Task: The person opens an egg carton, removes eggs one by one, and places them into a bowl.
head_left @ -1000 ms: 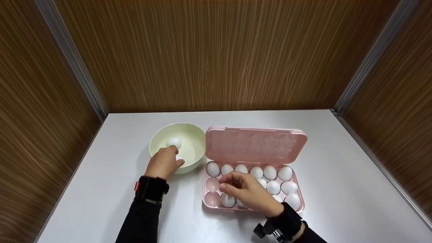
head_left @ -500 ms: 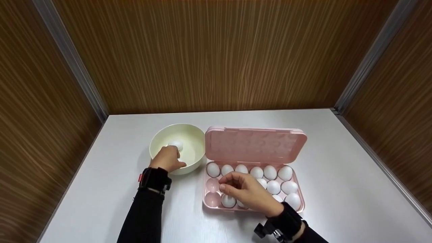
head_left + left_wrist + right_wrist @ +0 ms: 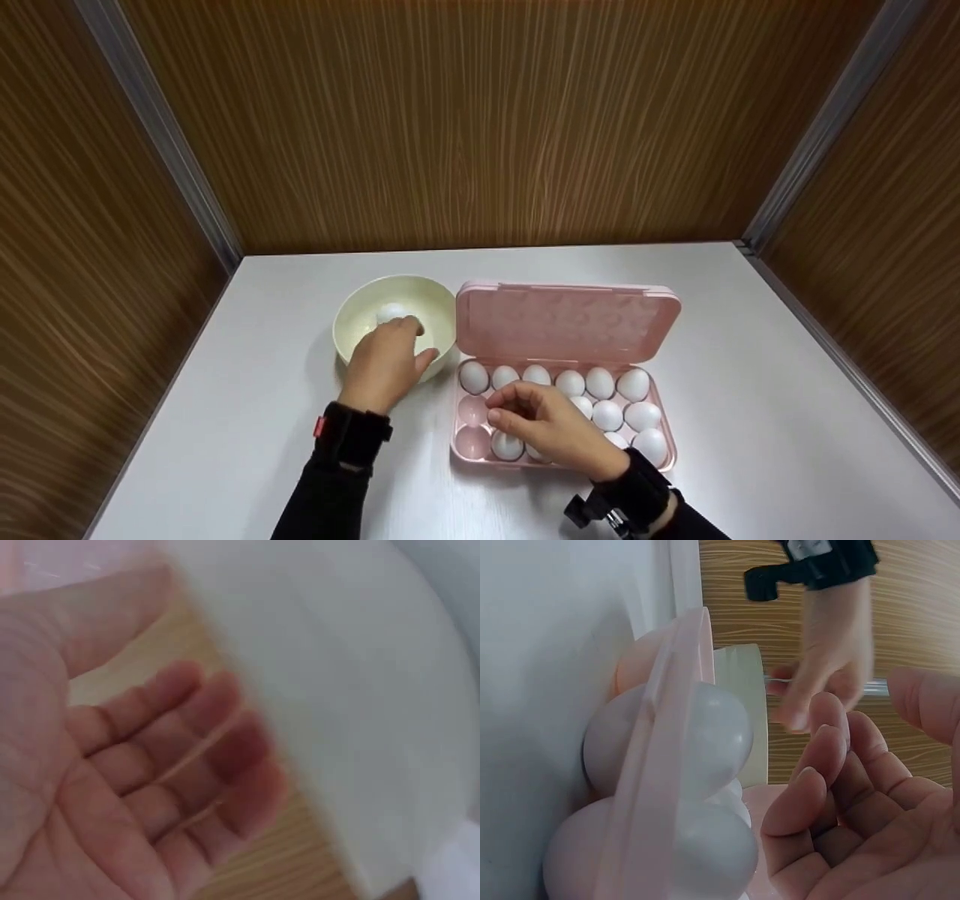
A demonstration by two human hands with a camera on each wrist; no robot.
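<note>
Over the cream bowl point(image 3: 352, 319), empty left hand point(image 3: 384, 361) beside an egg point(image 3: 391, 312)

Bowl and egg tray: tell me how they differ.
The bowl is round and cream; the egg tray is rectangular and pink. The bowl has no lid; the egg tray has a hinged lid, standing open. The bowl shows one egg; the egg tray holds many. Both sit on the white table.
</note>
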